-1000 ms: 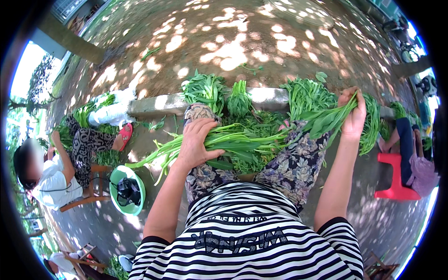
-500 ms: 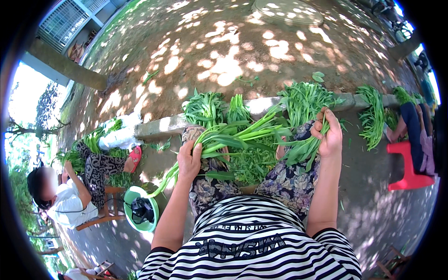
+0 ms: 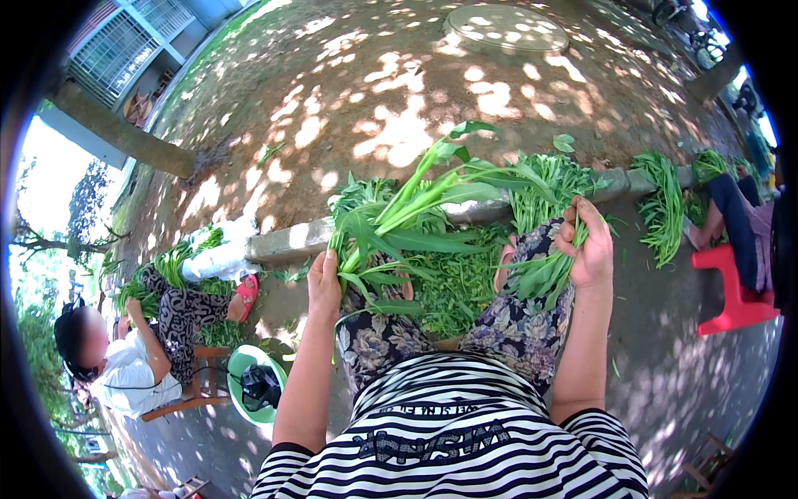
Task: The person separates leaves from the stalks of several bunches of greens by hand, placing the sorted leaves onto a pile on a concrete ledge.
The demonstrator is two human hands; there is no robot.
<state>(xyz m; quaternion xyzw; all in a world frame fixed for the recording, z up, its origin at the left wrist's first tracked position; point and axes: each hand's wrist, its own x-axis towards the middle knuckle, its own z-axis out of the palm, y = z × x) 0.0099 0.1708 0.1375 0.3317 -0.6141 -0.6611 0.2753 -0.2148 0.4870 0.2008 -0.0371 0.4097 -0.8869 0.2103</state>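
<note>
The left hand (image 3: 324,287) has fingers clamped on long, smooth green stalks (image 3: 409,209) fanning past the left knee; the right hand (image 3: 592,254) pinches a smaller, drooping leafy bunch (image 3: 539,276) above the right thigh. Foliage hides the left fingertips. Beyond the rough kerb (image 3: 293,239) spreads open, sun-dappled soil (image 3: 332,108).

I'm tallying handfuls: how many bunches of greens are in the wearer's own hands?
2: a larger bunch in the left hand and a smaller bunch in the right hand. The fingers hide part of each, so individual stems can't be counted.
</note>
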